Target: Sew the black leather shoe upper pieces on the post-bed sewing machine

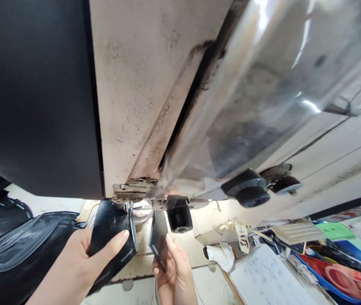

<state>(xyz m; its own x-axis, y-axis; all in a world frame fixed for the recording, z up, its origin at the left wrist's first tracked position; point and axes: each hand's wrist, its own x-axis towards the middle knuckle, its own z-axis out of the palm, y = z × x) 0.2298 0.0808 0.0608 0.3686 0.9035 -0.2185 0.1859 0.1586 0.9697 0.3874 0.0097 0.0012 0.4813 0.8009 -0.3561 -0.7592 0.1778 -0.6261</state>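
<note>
Head view, left hand (83, 258) holding smooth black panel (110, 228), white-dashed edge (126, 256)

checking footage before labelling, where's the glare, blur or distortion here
Head view: white glare streaks the clear cover; head view: writing on the white sheet is too soft to read, while the left hand and the black piece it holds look sharper; head view: the machine body looms, seemingly lens-stretched.

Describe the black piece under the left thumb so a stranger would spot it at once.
Start at the big pale sewing machine and drop below its lower edge, left of centre. There the left hand grips the black piece, thumb across its face. It looks broader than the black part at the right hand.
</note>
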